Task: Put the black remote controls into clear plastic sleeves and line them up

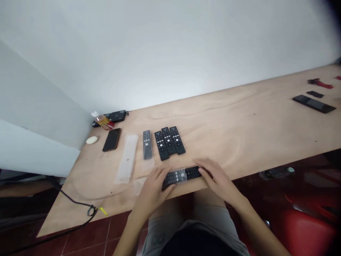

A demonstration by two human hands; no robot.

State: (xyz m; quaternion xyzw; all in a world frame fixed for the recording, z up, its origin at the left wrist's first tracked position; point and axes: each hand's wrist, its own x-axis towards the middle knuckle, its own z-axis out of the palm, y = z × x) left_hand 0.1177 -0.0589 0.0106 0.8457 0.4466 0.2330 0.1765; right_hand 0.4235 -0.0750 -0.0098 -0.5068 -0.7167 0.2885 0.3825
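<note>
A black remote control [190, 173] lies crosswise at the table's near edge, its left part inside a clear plastic sleeve [178, 176]. My left hand [154, 188] grips the sleeved left end between thumb and fingers. At the bare right end, my right hand [217, 179] holds the remote with its thumb in front and fingers behind. Just beyond, three bare remotes [168, 141] lie side by side. To their left is another remote [147, 144] that looks greyish inside a clear sleeve. A pile of flat plastic sleeves [127, 160] lies farther left.
At left are a phone [112, 139], a round white object [92, 140], a tilted bottle [104, 122] and black boxes [117, 116]. A black cable [76, 202] crosses the left corner. Far right hold a dark device [314, 103] and a red item [323, 84]. A wall backs the table.
</note>
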